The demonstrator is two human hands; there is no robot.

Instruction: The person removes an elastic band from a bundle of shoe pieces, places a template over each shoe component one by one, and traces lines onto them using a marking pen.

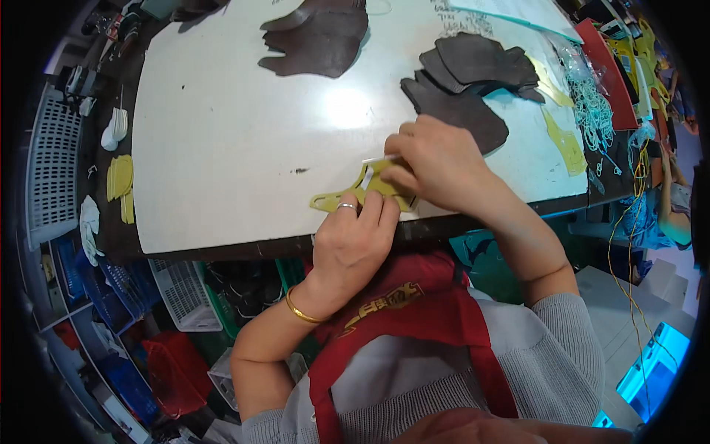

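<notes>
A flat yellow template (325, 201) with cut-out slots lies near the front edge of the white work board (222, 163). My left hand (353, 237), with a ring and a gold bangle, presses its bent fingertips together on the template's near edge. Over the template's right part, my right hand (440, 163) is closed with curled fingers. What it pinches, if anything, is hidden by the hand. Just beyond my right hand lies a stack of dark brown leather-like pieces (481, 63), fanned out and overlapping.
Another dark brown pile (318, 37) sits at the far side. More yellow templates (564, 144) lie at the right edge, beside tangled pale cord (592, 103) and a red box (606, 74). Yellow pieces (120, 177) rest on the left. Plastic baskets (185, 292) stand below the table.
</notes>
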